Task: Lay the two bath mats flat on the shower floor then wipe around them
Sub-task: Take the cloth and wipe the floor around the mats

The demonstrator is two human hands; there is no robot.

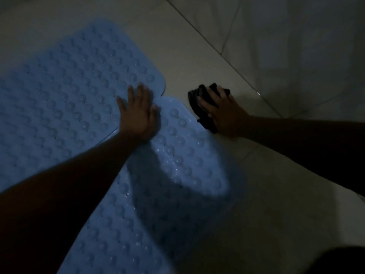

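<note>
Two light blue bath mats with round bumps lie flat on the pale tiled floor. The far mat fills the left; the near mat runs from the centre to the bottom, its top corner meeting the far mat's edge. My left hand rests flat, fingers straight, across the seam where the two mats meet. My right hand presses a black cloth onto the floor tile just right of the near mat's top corner, fingers spread over it.
The floor is of large pale tiles with dark grout lines. A tiled wall rises at the right, meeting the floor along a diagonal line. The scene is dim, with shadows at the bottom.
</note>
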